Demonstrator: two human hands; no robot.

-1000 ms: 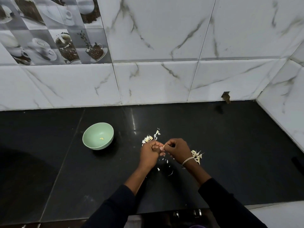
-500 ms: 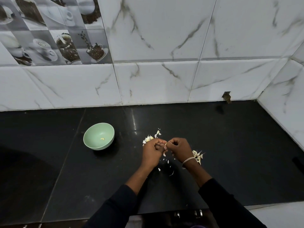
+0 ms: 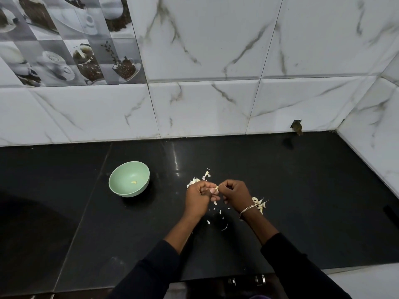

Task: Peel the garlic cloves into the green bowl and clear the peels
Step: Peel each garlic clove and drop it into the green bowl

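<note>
Mid-counter (image 3: 313,190), I see left hand (image 3: 199,196) and right hand (image 3: 234,194) pinching what looks like a garlic clove (image 3: 216,188): light, slippery; grip its ends.

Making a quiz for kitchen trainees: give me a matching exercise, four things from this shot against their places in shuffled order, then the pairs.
1 green bowl
2 peeled clove
3 bracelet
4 clove being peeled

A on the right wrist
B pinched between left hand and right hand
C lying in the bowl
D standing on the counter, left of the hands

Pairs: 1-D, 2-C, 3-A, 4-B
</note>
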